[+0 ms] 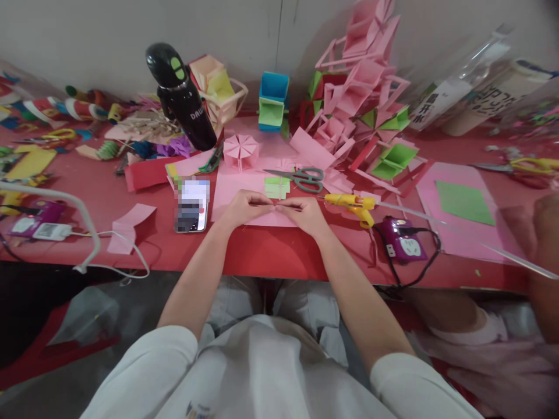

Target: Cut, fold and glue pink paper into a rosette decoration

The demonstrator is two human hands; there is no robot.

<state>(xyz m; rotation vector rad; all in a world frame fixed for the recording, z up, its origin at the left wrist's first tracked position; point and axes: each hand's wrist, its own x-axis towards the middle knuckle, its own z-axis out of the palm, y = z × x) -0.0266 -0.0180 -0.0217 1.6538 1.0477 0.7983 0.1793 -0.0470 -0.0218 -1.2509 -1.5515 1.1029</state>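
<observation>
My left hand and my right hand meet at the fingertips over pink paper near the table's front. Both are closed in a pinch; whatever lies between the fingers is too small and hidden to make out. Just beyond the fingertips are light green paper pieces. Grey-handled scissors lie partly open behind my right hand. To its right rests a yellow glue gun with a clear glue stick in its back. A round folded pink paper piece stands behind my left hand.
A phone lies left, with a black bottle behind it. Pink paper frames pile up at the back right. A purple power socket with cables sits right. Another person's arm is at the right edge.
</observation>
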